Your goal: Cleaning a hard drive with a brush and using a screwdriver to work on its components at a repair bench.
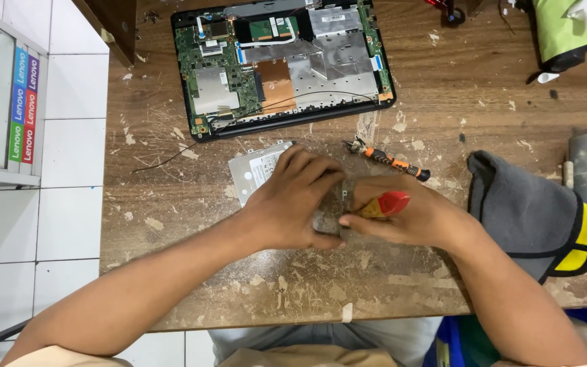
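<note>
Head view: a person bends over a scarred wooden workbench point(171, 258), left hand point(293, 200) spread flat on a silver drive in its metal caddy point(256, 170) at mid-table, pinning it down. The right hand point(402, 217) is clenched around a red-and-yellow-handled screwdriver point(385, 205), tip apparently at the caddy's right edge, though the fingers hide the contact. Beyond, 1 opened laptop point(283, 64) lies with its base cover off and boards bared; the drive is already out, the caddy not yet visibly separated. An orange-handled tool point(392, 162) rests nearby.

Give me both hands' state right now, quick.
Left hand: pressed flat on the silver drive, holding it down.
Right hand: closed around a red-and-yellow-handled screwdriver.
</note>
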